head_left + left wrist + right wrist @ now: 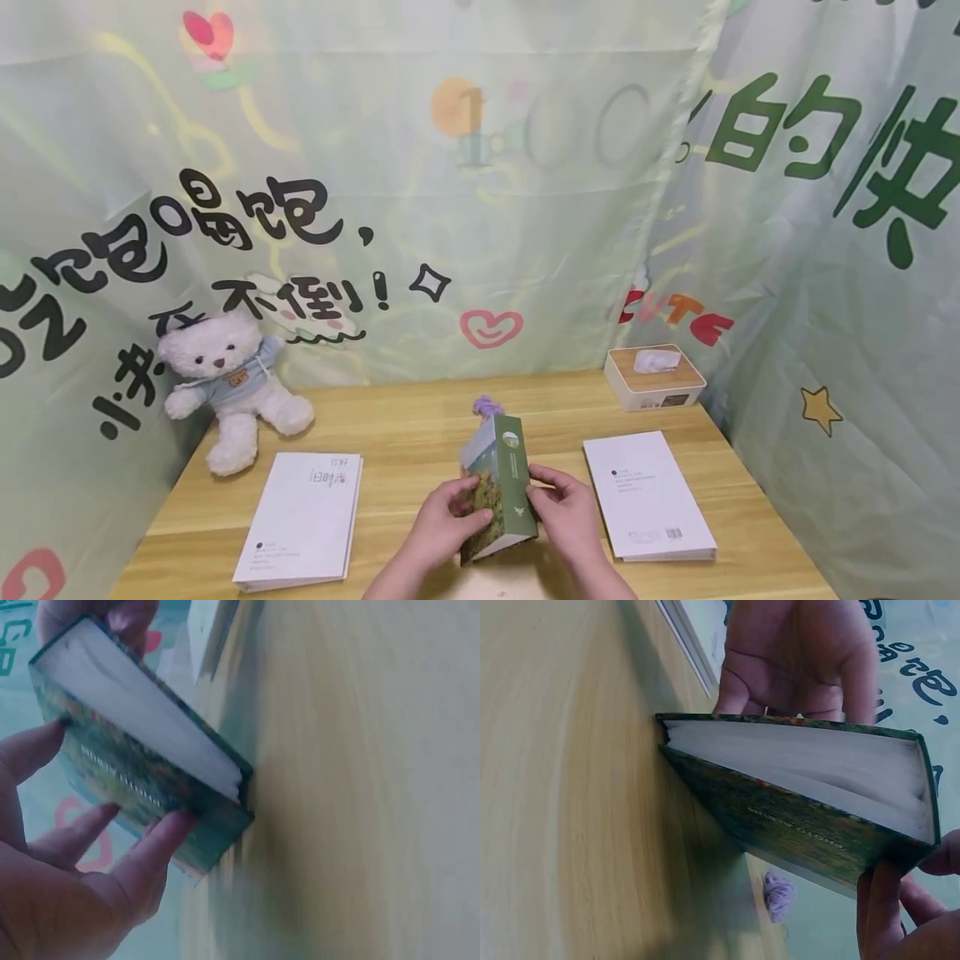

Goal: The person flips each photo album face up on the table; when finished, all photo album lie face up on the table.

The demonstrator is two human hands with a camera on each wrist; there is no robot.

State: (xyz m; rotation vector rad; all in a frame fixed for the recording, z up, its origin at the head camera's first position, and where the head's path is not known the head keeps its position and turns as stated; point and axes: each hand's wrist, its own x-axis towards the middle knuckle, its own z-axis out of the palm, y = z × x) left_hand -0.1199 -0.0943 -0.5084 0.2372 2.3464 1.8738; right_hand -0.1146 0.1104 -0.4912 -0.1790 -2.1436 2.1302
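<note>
My work surface is a wood-grain tabletop [412, 437]. Pale green printed fabric walls [555, 250] border its far, left and right edges.

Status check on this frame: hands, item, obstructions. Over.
Left hand, right hand: both holding green album. Spine showing in head view. One white book lies left, another right; nothing visibly blocking.

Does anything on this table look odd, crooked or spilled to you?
Nothing looks spilled. One mild mismatch: the white book on the left lies title up, while the similar white book on the right shows its barcode side. The green album between the left hand and right hand shows no clear damage.
</note>
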